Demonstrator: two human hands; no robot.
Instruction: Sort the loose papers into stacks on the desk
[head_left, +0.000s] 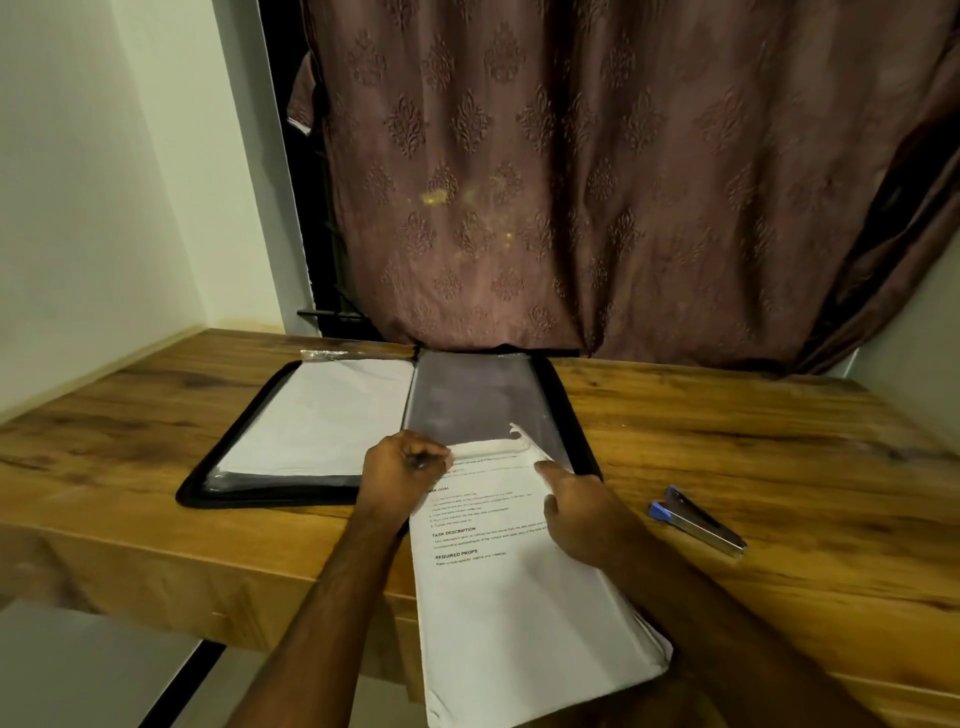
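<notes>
top sheet (498, 582) headings "TASK DESCRIPTION", "REQUIRED PROPS", body text illegible

The wooden desk (727, 431), with a warm brown grain and a thick front edge, carries 3 things. An open black zip folder (291, 488) lies flat toward the back, with white sheets in its left half and a clear sleeve in its right. A stack of printed papers (498, 613) overlaps the folder's near corner and overhangs the desk's front edge. A blue-and-silver stapler (698, 522) lies well to the right.
</notes>
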